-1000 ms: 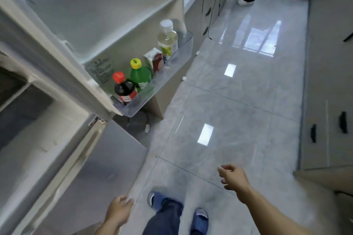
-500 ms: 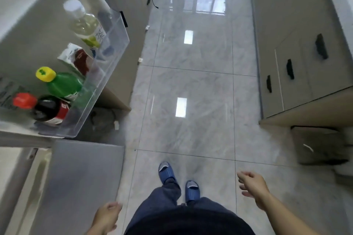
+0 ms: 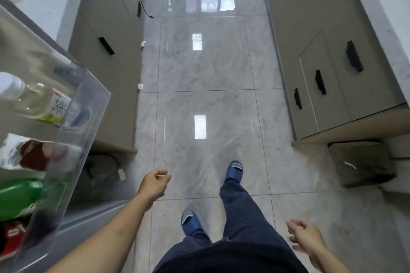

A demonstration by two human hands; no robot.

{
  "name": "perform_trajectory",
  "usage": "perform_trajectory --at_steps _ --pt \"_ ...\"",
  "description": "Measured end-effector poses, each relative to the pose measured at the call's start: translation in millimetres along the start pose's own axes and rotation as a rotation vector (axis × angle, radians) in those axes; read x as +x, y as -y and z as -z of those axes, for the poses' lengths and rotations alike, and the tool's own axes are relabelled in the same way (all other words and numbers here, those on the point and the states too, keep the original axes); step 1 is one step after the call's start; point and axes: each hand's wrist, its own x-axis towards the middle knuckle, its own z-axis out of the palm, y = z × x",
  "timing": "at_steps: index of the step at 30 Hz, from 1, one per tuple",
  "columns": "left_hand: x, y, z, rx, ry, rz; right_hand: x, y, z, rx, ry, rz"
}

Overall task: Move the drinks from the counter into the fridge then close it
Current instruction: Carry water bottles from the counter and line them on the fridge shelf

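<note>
While both hands hang loosely curled and hold nothing, left hand (image 3: 154, 186) at lower centre, right hand (image 3: 305, 237) at lower right, the drinks (image 3: 35, 104) stand in the clear fridge-door bin (image 3: 88, 117) at the left edge.

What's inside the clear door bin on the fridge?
Inside the door bin: a pale tea bottle, a white-and-red carton, a green bottle and a red-labelled dark bottle. The frame edge cuts off their far sides; the bin's floor is covered.

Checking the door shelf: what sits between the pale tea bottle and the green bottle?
Head view: a white and red carton between tea bottle and green bottle.
</note>
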Motion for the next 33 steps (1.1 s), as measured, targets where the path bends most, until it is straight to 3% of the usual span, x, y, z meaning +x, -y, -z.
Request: perform_trajectory --at_steps 5,14,20,28,33 --pt "14.7 -32.3 -13.5 0.011 -0.061 0.092 45.6 60.0 32.9 -0.054 0.038 -0.026" --pt "25.0 -84.7 -37.2 -0.069 -0.169 0.225 125.5 252.0 65.4 -0.133 0.065 0.133" --pt "43.2 -107.7 -36.7 -0.126 -0.247 0.329 141.6 375.5 30.2 -0.162 0.154 0.258" --pt "120.0 -169.6 1.4 -0.236 -0.231 0.401 123.6 534.2 -30.9 -0.253 0.2 0.375" --pt "169.7 -233.3 41.3 -0.307 -0.246 0.335 116.6 611.0 -60.5 -0.364 0.21 0.447"
